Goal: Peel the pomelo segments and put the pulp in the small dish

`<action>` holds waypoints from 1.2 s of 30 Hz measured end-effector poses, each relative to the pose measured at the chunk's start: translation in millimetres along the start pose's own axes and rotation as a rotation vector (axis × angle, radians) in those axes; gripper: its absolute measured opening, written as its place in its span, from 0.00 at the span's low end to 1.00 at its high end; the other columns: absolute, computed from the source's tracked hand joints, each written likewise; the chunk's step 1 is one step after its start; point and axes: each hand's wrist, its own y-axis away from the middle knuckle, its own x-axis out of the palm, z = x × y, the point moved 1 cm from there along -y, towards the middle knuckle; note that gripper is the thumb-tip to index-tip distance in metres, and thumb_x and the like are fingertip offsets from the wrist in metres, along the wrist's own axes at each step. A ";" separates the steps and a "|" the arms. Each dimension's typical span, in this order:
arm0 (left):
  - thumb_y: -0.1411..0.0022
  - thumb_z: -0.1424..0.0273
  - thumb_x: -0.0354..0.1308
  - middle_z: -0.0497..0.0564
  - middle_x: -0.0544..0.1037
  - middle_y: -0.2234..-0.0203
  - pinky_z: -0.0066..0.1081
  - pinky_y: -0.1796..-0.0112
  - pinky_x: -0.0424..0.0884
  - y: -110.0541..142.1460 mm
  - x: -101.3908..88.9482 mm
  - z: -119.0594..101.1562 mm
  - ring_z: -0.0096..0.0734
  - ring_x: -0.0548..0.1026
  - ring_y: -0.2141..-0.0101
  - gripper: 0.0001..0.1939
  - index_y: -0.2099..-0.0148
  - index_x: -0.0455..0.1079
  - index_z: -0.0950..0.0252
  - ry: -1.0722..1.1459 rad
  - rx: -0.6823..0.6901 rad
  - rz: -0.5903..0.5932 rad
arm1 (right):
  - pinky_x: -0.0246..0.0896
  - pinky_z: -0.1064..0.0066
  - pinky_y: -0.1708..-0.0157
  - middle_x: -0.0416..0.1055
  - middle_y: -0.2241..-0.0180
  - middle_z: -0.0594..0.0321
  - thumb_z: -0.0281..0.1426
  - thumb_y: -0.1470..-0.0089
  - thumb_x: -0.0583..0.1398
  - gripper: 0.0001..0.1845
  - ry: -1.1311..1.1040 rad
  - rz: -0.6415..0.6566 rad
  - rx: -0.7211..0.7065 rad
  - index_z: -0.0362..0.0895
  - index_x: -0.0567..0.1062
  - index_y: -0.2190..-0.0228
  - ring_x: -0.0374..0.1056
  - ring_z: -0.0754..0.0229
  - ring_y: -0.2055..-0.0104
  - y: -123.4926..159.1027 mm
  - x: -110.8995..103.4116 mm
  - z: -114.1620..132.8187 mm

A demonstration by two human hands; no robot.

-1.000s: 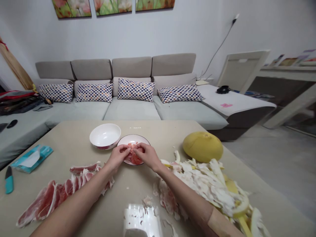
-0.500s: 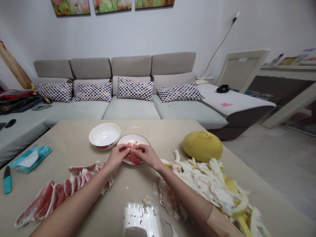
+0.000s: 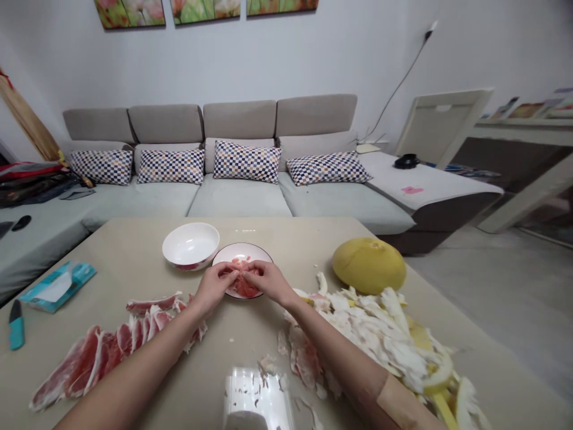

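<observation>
Over a white dark-rimmed plate (image 3: 224,254), my left hand (image 3: 215,286) and my right hand (image 3: 271,282) meet with thumbs and fingertips pinched together. Between them is red pomelo pulp (image 3: 244,286), which also lies in pieces on the plate; the exact bit in each pinch is partly hidden by the fingers. A row of red pomelo segments (image 3: 107,352) in pale membrane lies beside my left forearm. Under and beyond my right forearm spreads a heap of white and yellow pomelo peel (image 3: 376,334), with torn membrane (image 3: 304,358) near it.
A white bowl (image 3: 191,243) stands left of the plate. A whole yellow pomelo (image 3: 369,266) sits at the table's right side. At the left lie a tissue pack (image 3: 58,286) and a teal-handled knife (image 3: 17,328). Scraps lie near the front; a sofa (image 3: 237,194) is behind the table.
The view has shifted very slightly, so everything sits a little further right. Both hands stay pinched over the plate, with only small finger movement.
</observation>
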 end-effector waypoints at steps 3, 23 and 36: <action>0.51 0.63 0.67 0.53 0.80 0.69 0.31 0.64 0.73 0.3 0.8 -0.6 0.32 0.76 0.69 0.15 0.63 0.76 0.68 0.045 -0.032 -0.010 | 0.59 0.74 0.75 0.73 0.78 0.63 0.37 0.53 0.60 0.13 -0.025 0.000 0.031 0.40 0.78 0.72 0.65 0.63 0.77 -1.3 0.7 -1.3; 0.52 0.64 0.68 0.55 0.80 0.64 0.34 0.56 0.72 2.8 -4.4 -8.0 0.34 0.77 0.63 0.17 0.60 0.75 0.66 0.121 -0.021 -0.030 | 0.61 0.73 0.71 0.76 0.74 0.61 0.39 0.54 0.61 0.15 0.027 -0.065 0.010 0.41 0.80 0.71 0.67 0.61 0.73 3.1 -5.7 6.7; 0.50 0.71 0.64 0.52 0.78 0.66 0.32 0.58 0.70 5.3 5.2 -5.2 0.34 0.75 0.63 0.06 0.66 0.74 0.66 -0.105 0.178 -0.079 | 0.57 0.73 0.74 0.72 0.80 0.64 0.35 0.56 0.59 0.10 0.116 -0.174 -0.016 0.43 0.78 0.78 0.63 0.63 0.77 5.5 3.3 16.0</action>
